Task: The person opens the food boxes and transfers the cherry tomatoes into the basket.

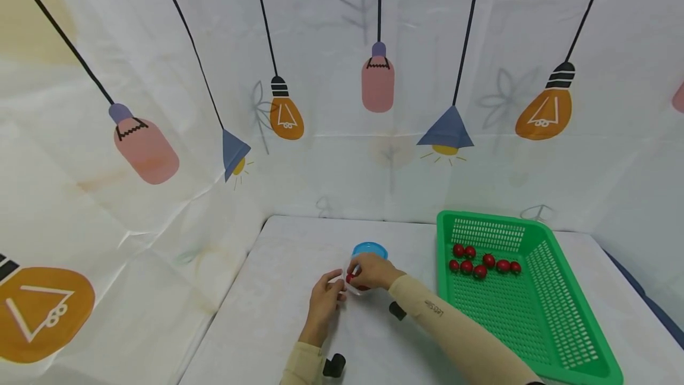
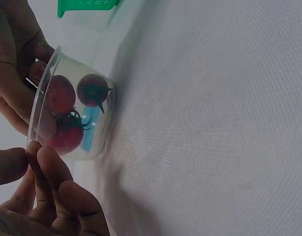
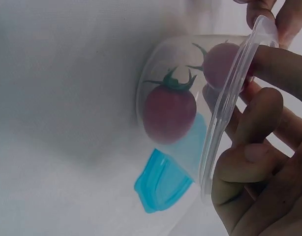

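My left hand (image 1: 325,299) pinches the rim of a small clear plastic tub (image 2: 99,142) between thumb and fingertips. Inside the tub lie several red cherry tomatoes (image 3: 169,115) with green stalks, seen through its wall. From the other side my right hand (image 1: 374,272) reaches over the rim, its thumb and finger at a tomato (image 3: 222,64) inside the tub near the opening. The right hand's other fingers curl outside or along the rim. Part of the tub is hidden behind the right hand in the head view.
A blue lid (image 1: 370,248) lies on the white-covered table (image 1: 288,254) just behind the tub. To the right stands a large green basket (image 1: 579,302), with several more tomatoes (image 1: 480,272) toward its back. A patterned cloth wall (image 1: 331,177) rises behind the table.
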{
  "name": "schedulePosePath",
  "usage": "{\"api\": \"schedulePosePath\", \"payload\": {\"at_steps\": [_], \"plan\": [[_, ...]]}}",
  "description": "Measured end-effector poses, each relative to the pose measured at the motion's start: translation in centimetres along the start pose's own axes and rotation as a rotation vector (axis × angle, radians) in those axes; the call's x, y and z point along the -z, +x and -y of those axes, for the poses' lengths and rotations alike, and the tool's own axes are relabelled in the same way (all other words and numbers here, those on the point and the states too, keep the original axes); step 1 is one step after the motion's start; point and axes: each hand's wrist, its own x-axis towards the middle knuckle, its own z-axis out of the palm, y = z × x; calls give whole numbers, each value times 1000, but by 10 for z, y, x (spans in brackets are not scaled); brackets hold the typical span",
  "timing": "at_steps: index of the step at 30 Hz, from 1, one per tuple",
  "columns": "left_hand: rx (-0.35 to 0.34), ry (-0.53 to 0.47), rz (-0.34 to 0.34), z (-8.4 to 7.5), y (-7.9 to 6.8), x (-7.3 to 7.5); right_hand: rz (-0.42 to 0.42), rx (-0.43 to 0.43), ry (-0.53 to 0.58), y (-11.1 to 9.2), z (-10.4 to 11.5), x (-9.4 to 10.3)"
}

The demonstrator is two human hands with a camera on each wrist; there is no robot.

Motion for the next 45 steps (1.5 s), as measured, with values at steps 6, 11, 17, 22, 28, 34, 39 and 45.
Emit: {"api": "schedulePosePath", "payload": {"at_steps": [6, 11, 17, 22, 28, 34, 39, 45], "plan": [[-15, 11, -23, 1, 1, -1, -42, 11, 5, -2, 0, 3], [-17, 20, -34, 0, 1, -2, -58, 46, -63, -5, -2, 4], [-18, 0, -29, 1, 2, -3, -86, -1, -151, -2, -2, -2], [-20, -4, -34, 1, 3, -3, -113, -31, -221, 0, 3, -5], [-13, 1, -40, 2, 2, -3, -117, -32, -255, 2, 7, -7], [-17, 0, -45, 3, 2, -3, -137, -29, -250, 4, 7, -13], [-18, 0, -43, 2, 2, -3, -158, -24, -257, 4, 7, -15], [-12, 5, -47, 2, 2, -3, -168, -13, -229, 2, 4, -13]]}}
